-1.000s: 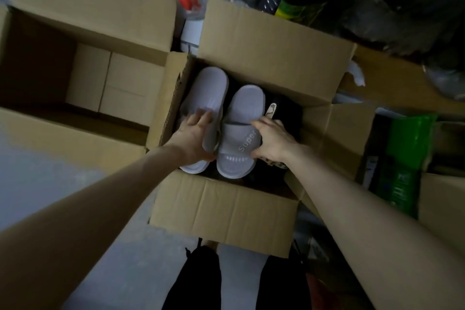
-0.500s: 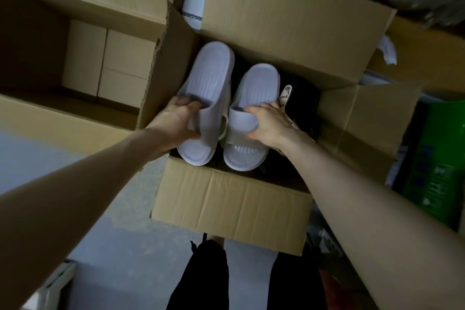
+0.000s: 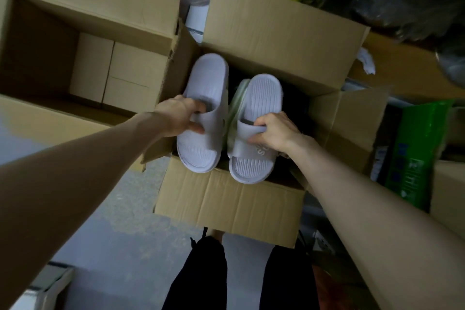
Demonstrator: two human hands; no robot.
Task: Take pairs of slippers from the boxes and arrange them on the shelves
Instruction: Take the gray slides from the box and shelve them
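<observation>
Fingers (image 3: 195, 107) of left hand (image 3: 176, 116) and right hand (image 3: 274, 131) grip slippers (image 3: 203, 75) by straps, arms outstretched over box (image 3: 226, 199).

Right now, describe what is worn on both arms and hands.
Both arms are bare as far as the picture shows: no sleeves on the left arm or right arm. The left hand and right hand carry no gloves, watch or bracelet.

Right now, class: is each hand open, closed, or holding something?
The left hand grips the left white slipper by its strap.
The right hand grips the right white slipper by its strap.
</observation>
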